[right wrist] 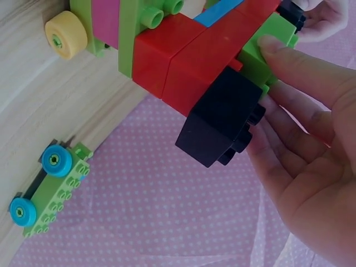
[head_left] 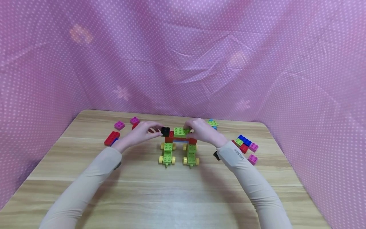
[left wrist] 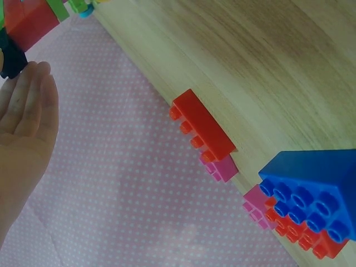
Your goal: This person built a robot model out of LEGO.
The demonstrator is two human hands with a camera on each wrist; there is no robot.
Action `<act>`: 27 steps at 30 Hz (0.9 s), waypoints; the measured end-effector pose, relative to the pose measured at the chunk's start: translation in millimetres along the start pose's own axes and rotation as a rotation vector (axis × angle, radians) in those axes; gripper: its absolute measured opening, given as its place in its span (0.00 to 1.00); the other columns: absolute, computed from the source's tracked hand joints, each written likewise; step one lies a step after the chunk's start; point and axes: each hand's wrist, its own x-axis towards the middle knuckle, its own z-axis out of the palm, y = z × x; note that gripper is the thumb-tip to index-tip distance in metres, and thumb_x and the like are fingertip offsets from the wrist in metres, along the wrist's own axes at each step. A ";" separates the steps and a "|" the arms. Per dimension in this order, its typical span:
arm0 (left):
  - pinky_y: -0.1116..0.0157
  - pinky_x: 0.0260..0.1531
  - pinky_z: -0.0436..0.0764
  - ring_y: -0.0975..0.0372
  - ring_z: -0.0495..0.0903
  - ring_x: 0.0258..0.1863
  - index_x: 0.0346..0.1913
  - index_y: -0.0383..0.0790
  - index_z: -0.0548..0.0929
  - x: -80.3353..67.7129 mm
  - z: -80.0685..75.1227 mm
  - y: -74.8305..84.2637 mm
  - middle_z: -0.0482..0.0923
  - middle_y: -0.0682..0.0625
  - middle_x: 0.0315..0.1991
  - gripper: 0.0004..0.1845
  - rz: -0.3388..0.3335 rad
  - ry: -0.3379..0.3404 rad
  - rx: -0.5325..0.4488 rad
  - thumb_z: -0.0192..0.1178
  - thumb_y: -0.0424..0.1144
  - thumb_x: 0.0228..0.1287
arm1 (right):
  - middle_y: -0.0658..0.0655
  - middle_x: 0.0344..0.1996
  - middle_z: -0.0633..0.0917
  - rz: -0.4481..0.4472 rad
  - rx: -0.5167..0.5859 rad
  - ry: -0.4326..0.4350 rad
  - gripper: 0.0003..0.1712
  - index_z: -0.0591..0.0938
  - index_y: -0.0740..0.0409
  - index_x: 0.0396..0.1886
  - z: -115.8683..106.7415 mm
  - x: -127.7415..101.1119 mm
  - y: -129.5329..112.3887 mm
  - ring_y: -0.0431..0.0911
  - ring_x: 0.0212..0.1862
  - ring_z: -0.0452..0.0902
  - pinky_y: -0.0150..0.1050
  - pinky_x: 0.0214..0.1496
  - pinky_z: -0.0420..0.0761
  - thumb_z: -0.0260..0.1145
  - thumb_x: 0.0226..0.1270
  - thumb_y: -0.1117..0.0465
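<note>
A brick build stands mid-table on two green wheeled bases [head_left: 167, 157] with yellow wheels, red bricks [right wrist: 200, 61] bridging its top. At the left end of the top, my left hand [head_left: 144, 132] pinches a black brick [head_left: 165, 131] between thumb and fingers. My right hand [head_left: 202, 131] holds a lime green brick [head_left: 178, 131] on top of the red ones, thumb on one side and fingers on the other in the right wrist view. Another black brick [right wrist: 222, 114] sits on the near red end there, close to the right fingers.
To the left lie red [head_left: 112, 138], blue [left wrist: 311, 172] and magenta bricks [head_left: 119, 125]. On the right are blue [head_left: 244, 140], red and magenta bricks [head_left: 253, 159]. A green wheeled base with blue wheels [right wrist: 55, 183] stands behind the right hand. Pink dotted cloth [head_left: 183, 63] surrounds the table.
</note>
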 end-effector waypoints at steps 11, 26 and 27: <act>0.58 0.49 0.87 0.57 0.85 0.46 0.58 0.38 0.81 -0.4 0.7 -0.8 0.86 0.44 0.50 0.19 0.013 -0.001 0.000 0.65 0.39 0.66 | 0.58 0.41 0.89 -0.062 0.048 0.011 0.13 0.85 0.63 0.45 0.3 -3.8 5.6 0.49 0.42 0.86 0.44 0.45 0.88 0.72 0.62 0.64; 0.58 0.49 0.87 0.57 0.85 0.46 0.59 0.38 0.81 -1.2 -0.2 -0.8 0.86 0.44 0.50 0.19 0.025 0.006 0.014 0.65 0.39 0.67 | 0.58 0.42 0.89 -0.084 0.028 0.027 0.12 0.86 0.61 0.45 -3.8 -9.2 13.8 0.45 0.39 0.85 0.42 0.42 0.87 0.71 0.64 0.61; 0.59 0.49 0.87 0.57 0.85 0.46 0.59 0.38 0.81 -1.4 -0.6 -0.4 0.86 0.44 0.50 0.19 0.026 0.005 0.016 0.65 0.39 0.67 | 0.57 0.42 0.89 -0.082 0.023 0.026 0.12 0.86 0.61 0.45 -4.0 -9.2 13.8 0.44 0.38 0.85 0.41 0.41 0.87 0.71 0.64 0.60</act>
